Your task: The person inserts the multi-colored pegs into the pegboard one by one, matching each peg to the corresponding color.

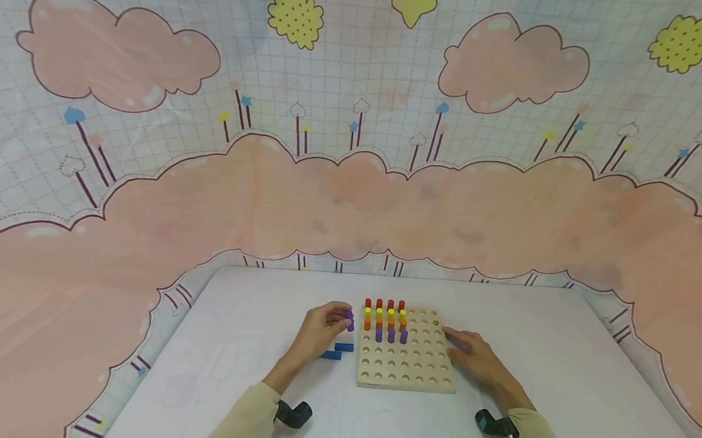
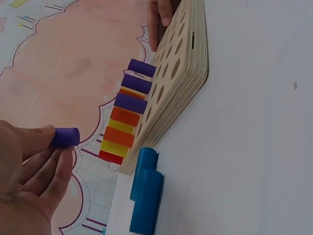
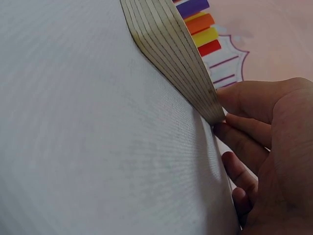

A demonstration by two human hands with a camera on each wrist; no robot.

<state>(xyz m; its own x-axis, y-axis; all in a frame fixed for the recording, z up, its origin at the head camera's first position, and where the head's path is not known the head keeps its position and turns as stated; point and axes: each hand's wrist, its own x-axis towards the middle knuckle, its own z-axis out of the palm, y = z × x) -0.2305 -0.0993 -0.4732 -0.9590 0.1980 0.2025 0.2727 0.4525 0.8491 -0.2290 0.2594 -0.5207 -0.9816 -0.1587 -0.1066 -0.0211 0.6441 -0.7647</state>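
My left hand (image 1: 321, 330) pinches a short purple peg (image 2: 67, 137) between thumb and fingertips, just off the left edge of a wooden pegboard (image 1: 405, 371). Upright in the board's back-left part stand rows of pegs: red pegs (image 1: 391, 304) at the back, then yellow pegs (image 1: 391, 314), orange pegs (image 1: 391, 325) and three purple pegs (image 1: 391, 336). In front of these, the holes show bare. At the board's right side, my right hand (image 1: 479, 361) rests its fingertips and thumb against the edge, fingers loosely extended. Its fingertips (image 3: 227, 128) meet the layered side of the board.
Two blue pegs (image 1: 344, 347) lie on the white table (image 1: 250, 319), left of the board and close to my left wrist. Behind the table's far edge hangs a cloth (image 1: 352, 206) printed with clouds. Each wrist wears a dark camera (image 1: 294, 414).
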